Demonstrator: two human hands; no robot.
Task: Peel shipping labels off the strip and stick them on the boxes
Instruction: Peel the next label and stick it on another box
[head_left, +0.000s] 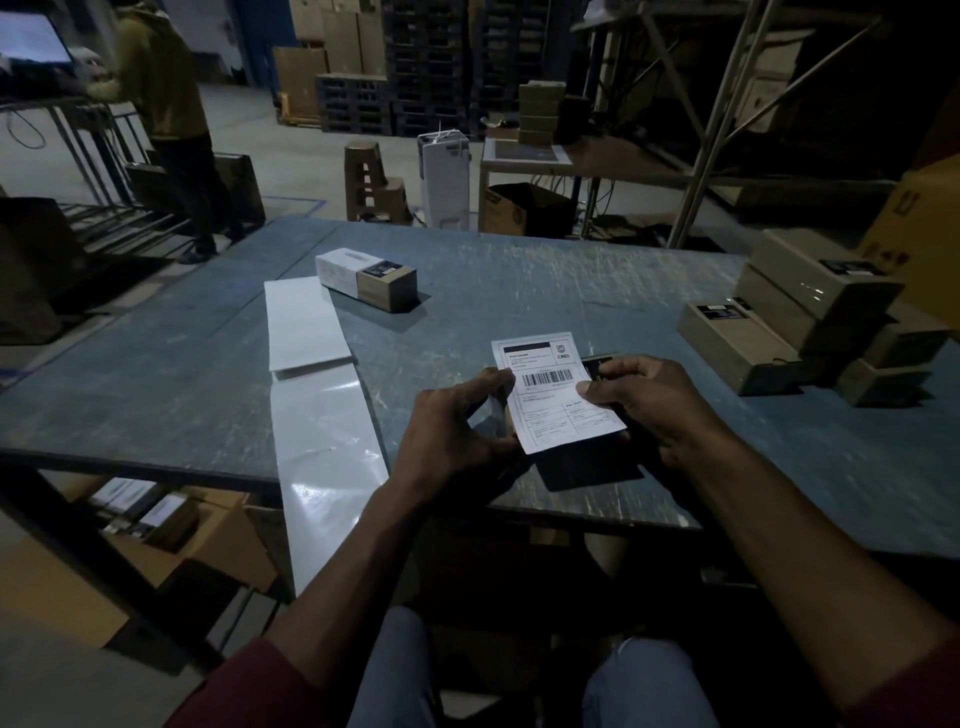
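Both hands holding one label over a dark box at the counter edge.
Left hand (457, 431) and right hand (657, 402) fingers are pinching the label (558, 387) by its sides, above the box (587, 467); the strip (322, 415) is trailing off the blue counter (519, 291); a labelled box (366, 278) is lying beyond, stacked boxes (800, 322) sitting right, in a dim warehouse.

Both forearms are stretched forward, the left hand (457, 431) and the right hand (649, 400) being held close together with thumbs and fingertips pinched
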